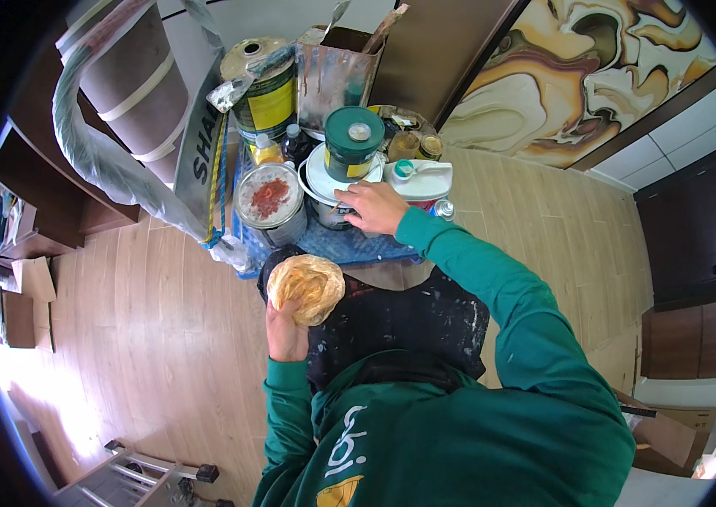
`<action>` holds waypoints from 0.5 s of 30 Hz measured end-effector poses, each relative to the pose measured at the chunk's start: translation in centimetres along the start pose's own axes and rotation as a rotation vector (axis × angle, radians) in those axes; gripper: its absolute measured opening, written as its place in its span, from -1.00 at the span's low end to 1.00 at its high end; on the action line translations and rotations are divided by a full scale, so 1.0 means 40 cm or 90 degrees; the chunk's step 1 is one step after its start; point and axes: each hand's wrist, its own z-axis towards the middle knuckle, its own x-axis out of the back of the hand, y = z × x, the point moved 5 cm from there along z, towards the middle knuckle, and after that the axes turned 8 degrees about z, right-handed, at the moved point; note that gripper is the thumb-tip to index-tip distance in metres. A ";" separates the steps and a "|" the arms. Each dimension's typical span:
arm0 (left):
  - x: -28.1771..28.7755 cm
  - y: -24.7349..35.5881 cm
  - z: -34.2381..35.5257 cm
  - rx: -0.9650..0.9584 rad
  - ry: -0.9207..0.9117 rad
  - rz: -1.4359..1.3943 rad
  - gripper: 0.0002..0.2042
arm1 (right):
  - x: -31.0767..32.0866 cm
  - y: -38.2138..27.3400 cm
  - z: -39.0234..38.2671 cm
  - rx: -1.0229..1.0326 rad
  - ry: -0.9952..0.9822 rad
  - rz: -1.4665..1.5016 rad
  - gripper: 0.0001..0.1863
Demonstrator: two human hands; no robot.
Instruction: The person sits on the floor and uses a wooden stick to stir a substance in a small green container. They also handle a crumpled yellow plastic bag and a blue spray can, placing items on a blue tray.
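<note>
My left hand (288, 331) is closed around a round bundle of crinkled clear plastic (305, 289) with yellow-orange stuff inside, held above my dark, paint-spotted trousers. Whether a bowl sits under the plastic is hidden. My right hand (372, 208) reaches forward to the side of a white bucket (311, 182), its fingers bent together. Something thin and brownish shows at the fingertips, too small to name. On the bucket's white lid stands a small green tub (352, 145) with a green lid. A white jug (419, 180) with a green cap is just beyond my right hand.
A paint can with a red-stained lid (269, 199), a large yellow-green can (266, 101) and a smeared square tin (337, 80) crowd the blue plastic sheet (324, 243). A plastic-wrapped hose (92, 152) arches at left. A stepladder (151, 473) stands at lower left.
</note>
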 end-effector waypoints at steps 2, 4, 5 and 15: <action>0.010 -0.001 -0.001 0.003 0.005 0.002 -0.48 | -0.029 0.012 -0.002 0.001 0.021 0.001 -0.71; 0.017 -0.007 0.002 0.011 0.007 0.000 -0.48 | -0.051 0.024 -0.001 -0.010 0.022 -0.013 -0.76; 0.021 -0.010 0.005 0.014 0.007 -0.003 -0.48 | -0.053 0.025 -0.004 -0.010 0.044 -0.012 -0.83; 0.049 0.016 0.022 0.001 0.008 -0.007 -0.47 | 0.166 -0.040 -0.071 -0.042 0.364 0.119 -0.89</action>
